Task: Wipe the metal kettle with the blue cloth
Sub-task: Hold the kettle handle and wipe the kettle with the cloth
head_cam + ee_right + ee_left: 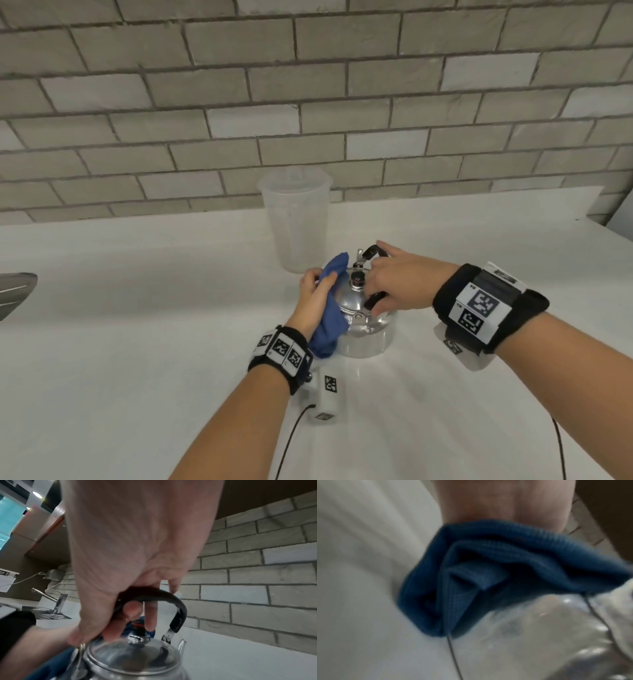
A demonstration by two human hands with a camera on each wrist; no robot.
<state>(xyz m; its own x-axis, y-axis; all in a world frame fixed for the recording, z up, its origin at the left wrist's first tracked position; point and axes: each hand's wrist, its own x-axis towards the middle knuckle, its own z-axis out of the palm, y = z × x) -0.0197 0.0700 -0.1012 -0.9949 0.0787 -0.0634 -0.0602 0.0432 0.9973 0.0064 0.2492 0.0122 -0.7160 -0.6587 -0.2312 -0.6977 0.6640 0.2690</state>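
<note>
A shiny metal kettle (366, 334) stands upright on the white counter (137, 342), with a black arched handle (371, 253) and a black-knobbed lid (358, 279). My right hand (394, 277) grips the handle from above; in the right wrist view its fingers (132, 609) curl round the black handle (178, 609) over the lid (133, 655). My left hand (313, 294) holds a bunched blue cloth (329, 322) pressed against the kettle's left side. In the left wrist view the cloth (488, 574) hangs from the palm beside the kettle's wall (547, 635).
A translucent plastic cup (296, 222) stands just behind the kettle, near the grey brick wall (308, 102). A sink with a tap (56, 601) lies to the left; its metal edge (15, 291) shows at the head view's left border. Thin black cables (291, 442) trail from the wrists.
</note>
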